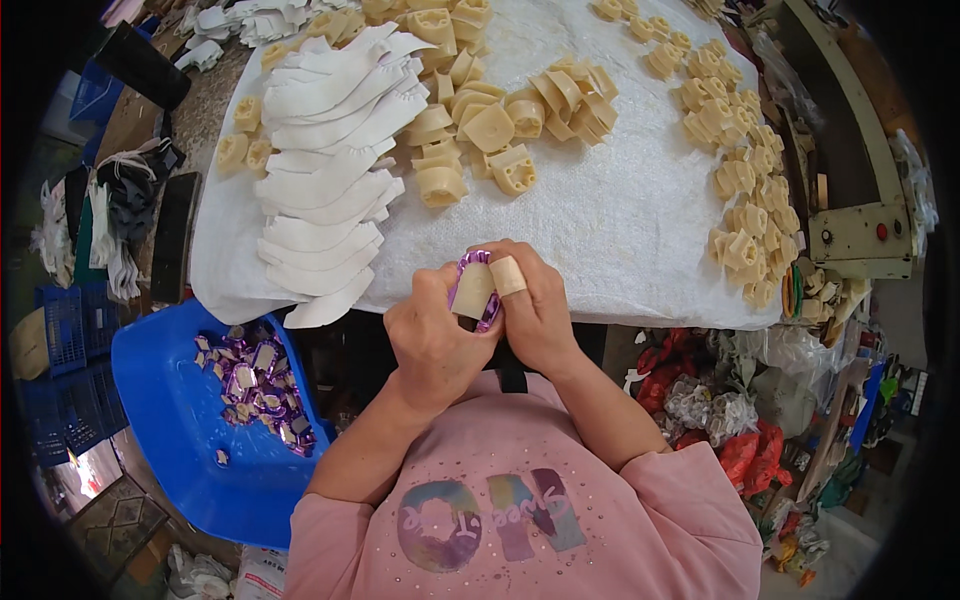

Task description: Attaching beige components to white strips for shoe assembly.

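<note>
Close to my body, just off the table's near edge, both hands grip one small shoe heel [474, 290] with a beige face and a shiny purple covering gathered round its rim. My left hand [436, 335] is closed on its left side, the thumb at the lower end. Fingers of my right hand [537, 315] press against its right side, and one of them wears a beige tape wrap [507, 275]. Beyond my hands lie overlapping white curved cover pieces [330, 190] and a heap of bare beige heels [490, 125]. My palms hide part of the held heel.
A white woven sheet [620, 230] covers the table, with more beige heels [740, 180] along its right side. At lower left, a blue plastic basin [170, 430] holds several purple-covered heels [262, 385]. A dark phone [174, 237] lies at left. Plastic bags [750, 455] crowd the right side.
</note>
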The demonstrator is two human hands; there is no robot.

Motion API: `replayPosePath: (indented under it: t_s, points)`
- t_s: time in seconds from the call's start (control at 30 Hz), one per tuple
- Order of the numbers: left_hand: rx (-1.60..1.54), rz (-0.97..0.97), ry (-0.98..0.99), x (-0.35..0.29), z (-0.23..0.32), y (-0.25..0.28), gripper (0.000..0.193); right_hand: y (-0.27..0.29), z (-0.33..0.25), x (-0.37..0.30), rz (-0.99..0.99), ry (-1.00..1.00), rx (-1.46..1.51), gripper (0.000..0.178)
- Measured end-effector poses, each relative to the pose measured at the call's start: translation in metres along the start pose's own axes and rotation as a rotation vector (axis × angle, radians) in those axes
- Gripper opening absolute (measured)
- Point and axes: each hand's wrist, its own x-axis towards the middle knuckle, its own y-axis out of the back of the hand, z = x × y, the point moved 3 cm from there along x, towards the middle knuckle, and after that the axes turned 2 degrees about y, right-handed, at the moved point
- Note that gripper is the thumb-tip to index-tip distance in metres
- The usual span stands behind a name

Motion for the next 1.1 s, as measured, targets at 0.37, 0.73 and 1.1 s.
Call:
replayPosePath:
  t_s: [0.37, 0.73, 1.1]
  points:
    - [-1.244, -0.594, 0.82, -0.002, -0.019, 0.01, 0.023, 0.01, 0.003, 0.005, -0.374, 0.12, 0.458, 0.034]
    - [-0.788, -0.299, 0.459, 0.002, -0.02, 0.041, 0.022, -0.009, -0.027, 0.01, -0.165, 0.512, -0.357, 0.027]
    - [-0.234, 0.475, 0.687, -0.053, -0.114, 0.138, 0.023, -0.065, -0.025, 0.026, -0.27, 0.672, -0.596, 0.03]
